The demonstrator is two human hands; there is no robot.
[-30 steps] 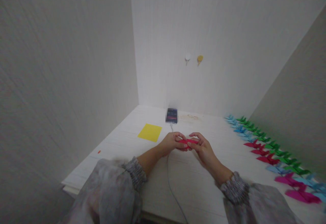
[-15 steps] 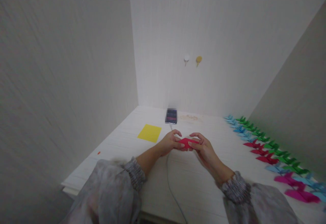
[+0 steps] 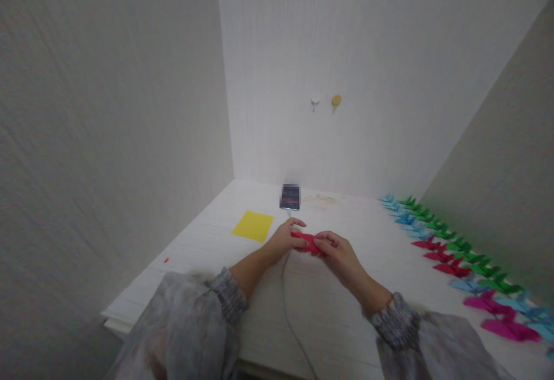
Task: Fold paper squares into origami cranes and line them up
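Head view, left to right: one orange scrap (image 3: 166, 260), one yellow sheet (image 3: 253, 226), one phone (image 3: 289, 196). Left hand (image 3: 282, 239) and right hand (image 3: 338, 252) pinch opposite ends of one folded red paper (image 3: 309, 244) over white table (image 3: 329, 322). Two wall hooks (image 3: 336, 100). Three red birds (image 3: 438, 255), two magenta birds (image 3: 511, 328); greens, blues uncounted.

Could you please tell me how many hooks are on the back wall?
2: a white hook and, just to its right, a yellow hook, both higher than the phone.
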